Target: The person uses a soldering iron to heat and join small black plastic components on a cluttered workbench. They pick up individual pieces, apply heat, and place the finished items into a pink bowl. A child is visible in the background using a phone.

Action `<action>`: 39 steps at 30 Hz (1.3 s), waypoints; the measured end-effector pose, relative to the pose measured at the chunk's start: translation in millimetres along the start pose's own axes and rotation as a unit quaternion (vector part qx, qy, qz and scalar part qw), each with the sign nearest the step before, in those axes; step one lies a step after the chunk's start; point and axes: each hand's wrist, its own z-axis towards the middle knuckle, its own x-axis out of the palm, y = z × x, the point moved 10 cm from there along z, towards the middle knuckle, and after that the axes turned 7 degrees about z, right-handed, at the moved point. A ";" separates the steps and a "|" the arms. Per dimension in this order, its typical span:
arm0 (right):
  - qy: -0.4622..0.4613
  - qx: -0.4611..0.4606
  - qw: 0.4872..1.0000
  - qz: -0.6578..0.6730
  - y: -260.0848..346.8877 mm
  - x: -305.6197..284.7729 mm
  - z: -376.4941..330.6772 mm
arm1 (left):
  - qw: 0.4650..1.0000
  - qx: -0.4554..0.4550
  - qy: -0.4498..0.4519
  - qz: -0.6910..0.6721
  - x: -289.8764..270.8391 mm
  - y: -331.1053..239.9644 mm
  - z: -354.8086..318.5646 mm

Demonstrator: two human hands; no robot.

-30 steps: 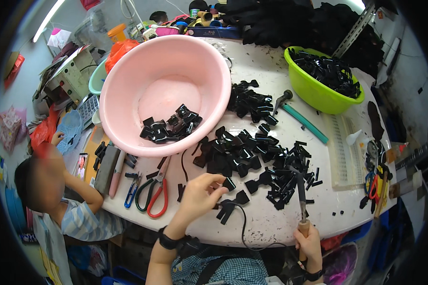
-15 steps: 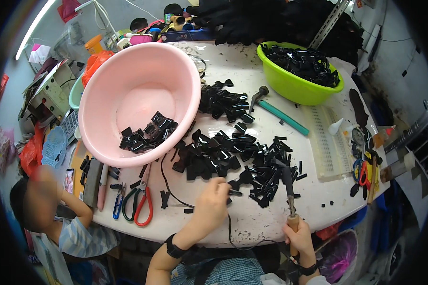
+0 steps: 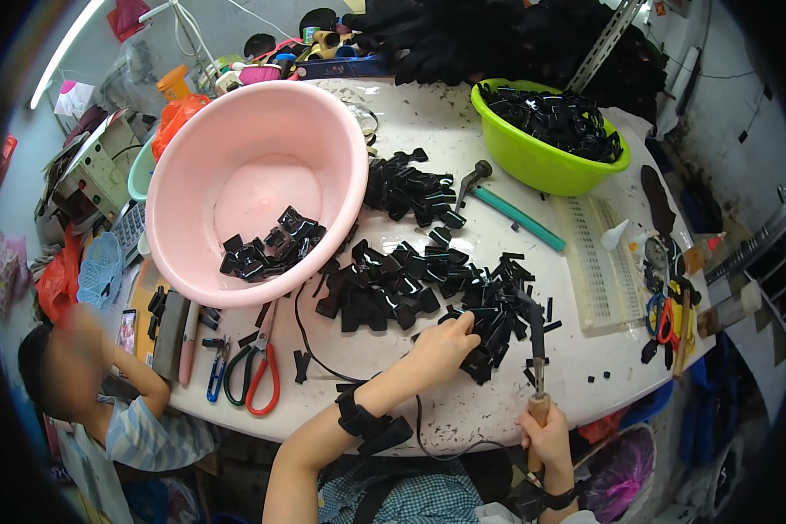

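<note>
- black glossy plastic pieces [image 3: 410, 288] lie heaped mid-table; left hand [image 3: 445, 342] pinches some at the heap's near edge.
- right hand [image 3: 546, 437] grips a wooden-handled tool [image 3: 537, 358].
- pink plastic basin [image 3: 192, 183] holds a few; green bowl [image 3: 533, 162] is full.

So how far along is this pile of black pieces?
A small batch of black pieces already lies in the pink basin. The left hand is on the table pile while the right hand grips a wooden-handled tool. Most of the pile remains, and the green bowl is full.
</note>
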 end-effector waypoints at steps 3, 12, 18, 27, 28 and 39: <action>0.002 -0.002 1.000 -0.001 1.5 1.2 -0.1 | 0.999 0.014 0.015 0.037 3.8 -3.5 -3.0; -0.004 0.004 1.000 -0.003 -0.5 0.4 -0.2 | 0.999 -0.036 -0.016 0.003 -19.3 -3.8 -12.3; 0.000 0.008 1.000 0.007 5.5 5.9 -0.6 | 0.807 -0.299 0.055 -0.506 -16.3 1.0 -63.7; 0.093 -0.015 0.990 0.104 58.0 74.7 -13.6 | 0.592 -0.361 0.033 -0.720 6.3 -24.8 -111.2; 0.107 -0.013 0.987 0.118 61.5 81.4 -15.0 | 0.583 -0.364 0.037 -0.725 7.9 -26.2 -113.8; 0.140 -0.017 0.982 0.122 56.6 118.5 -13.6 | 0.653 -0.365 0.019 -0.663 5.2 -23.6 -129.4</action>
